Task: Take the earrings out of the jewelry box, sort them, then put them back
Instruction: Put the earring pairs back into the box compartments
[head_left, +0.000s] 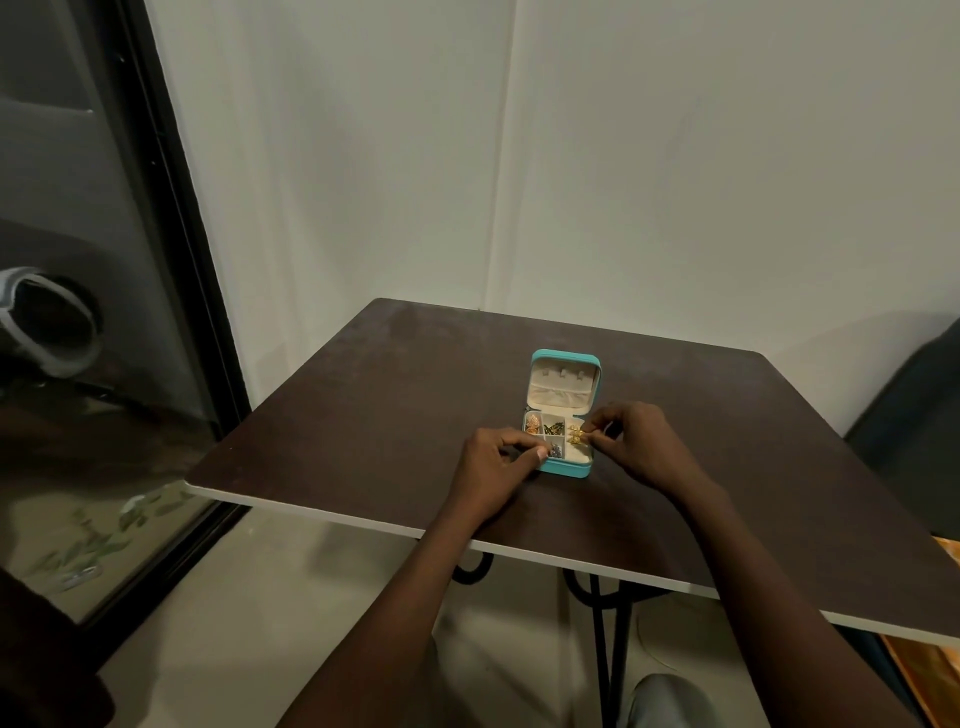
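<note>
Two bare forearms reach up from the bottom edge over the near rim of the dark table. The left hand is curled, thumb and fingers pressed against the near-left corner of the jewelry box. The right hand pinches gold earrings over the box's right compartment. The small teal box sits mid-table, long axis running away from the person, its cream-lined lid standing open at the far end, facing the person.
</note>
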